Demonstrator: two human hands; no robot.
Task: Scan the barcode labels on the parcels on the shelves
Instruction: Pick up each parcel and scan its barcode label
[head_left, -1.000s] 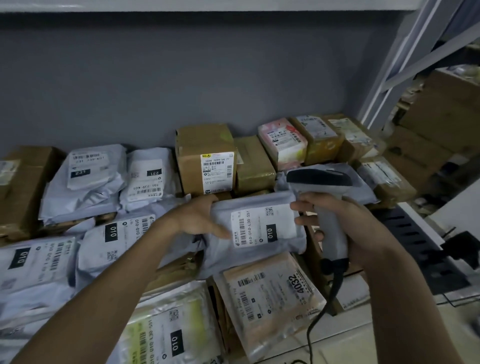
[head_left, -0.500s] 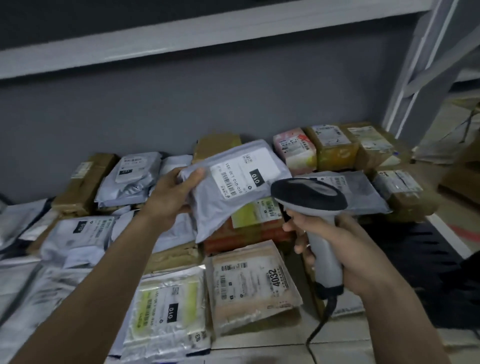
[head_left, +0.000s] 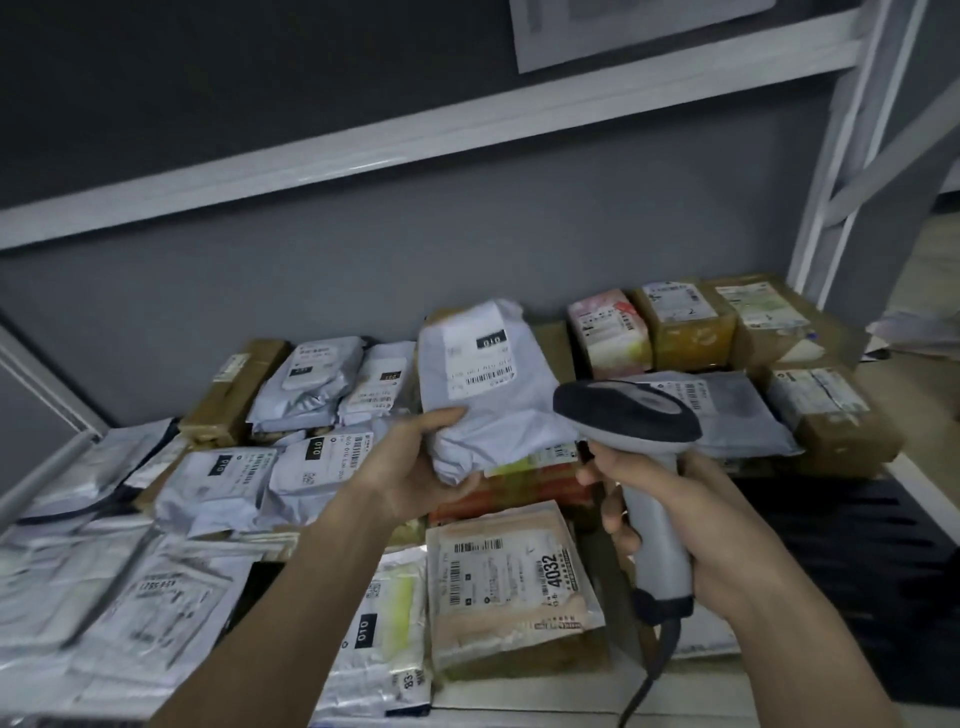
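On the far left of the shelf (head_left: 550, 699) lie flat, shiny plastic mailers (head_left: 130, 613); they overlap and are blurred, so I cannot count them exactly. Behind them, near the grey wall, stands one long brown carton (head_left: 228, 395), and beside it I count four grey poly bags with white labels: two at the back (head_left: 306, 384) and two in front (head_left: 218, 483).

The left hand (head_left: 415, 478) grasps one grey parcel (head_left: 488, 395) by its lower end, thumb on top and fingers curled under it. The parcel is lifted above the pile, and its barcode label (head_left: 480, 358) faces the camera, upside down.

Below it lie one clear bag with a yellow item (head_left: 384, 639) and one beige parcel marked 4032 (head_left: 509, 577).

The right hand (head_left: 675, 525) is closed around the handle of one grey scanner (head_left: 639, 452); its dark head is just beside the held parcel. One cable (head_left: 649, 680) hangs down from the handle.

On the right at the back I count one pink box (head_left: 608, 332) and three brown boxes (head_left: 685, 322), and one dark grey bag (head_left: 737, 410) in front.
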